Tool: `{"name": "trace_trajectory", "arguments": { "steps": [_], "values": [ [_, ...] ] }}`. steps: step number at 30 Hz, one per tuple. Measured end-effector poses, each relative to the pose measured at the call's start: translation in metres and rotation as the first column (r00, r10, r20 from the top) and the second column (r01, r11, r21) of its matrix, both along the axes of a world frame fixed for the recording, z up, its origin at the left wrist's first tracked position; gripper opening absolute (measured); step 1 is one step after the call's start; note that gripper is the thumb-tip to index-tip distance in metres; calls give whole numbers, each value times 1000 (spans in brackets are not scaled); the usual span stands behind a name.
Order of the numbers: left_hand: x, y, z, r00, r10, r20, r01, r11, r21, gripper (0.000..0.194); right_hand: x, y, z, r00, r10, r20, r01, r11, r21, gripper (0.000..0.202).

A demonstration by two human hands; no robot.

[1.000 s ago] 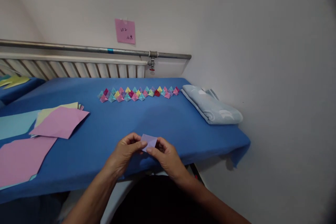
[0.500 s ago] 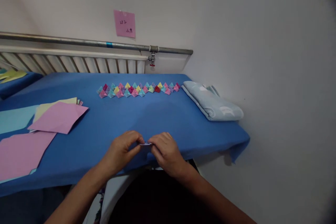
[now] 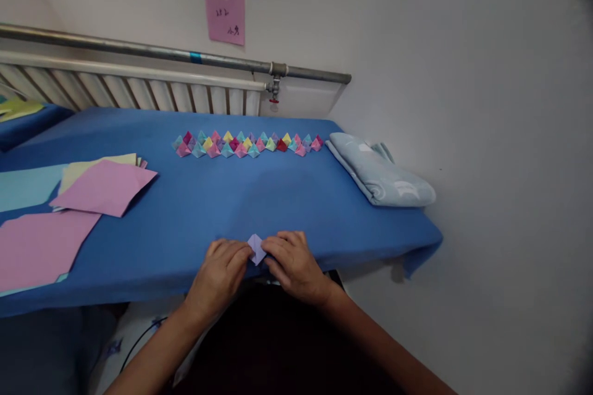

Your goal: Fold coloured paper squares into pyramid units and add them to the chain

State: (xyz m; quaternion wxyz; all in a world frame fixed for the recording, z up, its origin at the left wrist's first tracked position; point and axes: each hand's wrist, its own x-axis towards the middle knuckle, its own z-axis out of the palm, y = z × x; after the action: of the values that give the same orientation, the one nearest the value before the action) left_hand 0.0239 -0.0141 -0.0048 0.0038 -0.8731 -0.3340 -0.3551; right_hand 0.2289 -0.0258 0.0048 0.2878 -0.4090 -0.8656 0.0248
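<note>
Between my two hands, over the front edge of the blue-covered table, is a small folded lavender paper (image 3: 256, 249) shaped like a diamond. My left hand (image 3: 225, 268) pinches its left corner. On the opposite corner, the fingers of my right hand (image 3: 291, 264) are closed as well. The fingertips cover both side corners, while the top and bottom points show. Farther back, several small folded paper pieces (image 3: 226, 149) in pink, blue, yellow, purple and red stand in rows.
Sheets of pink paper (image 3: 104, 188), with yellow and blue ones, lie on the left of the blue cloth (image 3: 194, 197). A folded light-blue blanket (image 3: 384, 176) rests at the right by the wall. Behind runs a radiator (image 3: 152, 92) under a metal pipe (image 3: 134, 48).
The lavender paper was seen edge-on as a thin strip; now its diamond face shows. My left hand has turned knuckles-up around its corner. The view has tilted downward a little.
</note>
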Motion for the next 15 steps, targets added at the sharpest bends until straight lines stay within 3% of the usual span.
{"name": "trace_trajectory", "arguments": {
  "steps": [6, 15],
  "values": [
    [-2, 2, 1, 999, 16, -43, -15, 1000, 6, 22, -2, -2, -3, 999, -14, -48, 14, 1000, -2, 21],
    [-3, 5, 4, 994, -7, -109, 12, 999, 47, 29, -3, -2, -2, 998, -1, 55, 3, 999, -32, 24]
  ]
}}
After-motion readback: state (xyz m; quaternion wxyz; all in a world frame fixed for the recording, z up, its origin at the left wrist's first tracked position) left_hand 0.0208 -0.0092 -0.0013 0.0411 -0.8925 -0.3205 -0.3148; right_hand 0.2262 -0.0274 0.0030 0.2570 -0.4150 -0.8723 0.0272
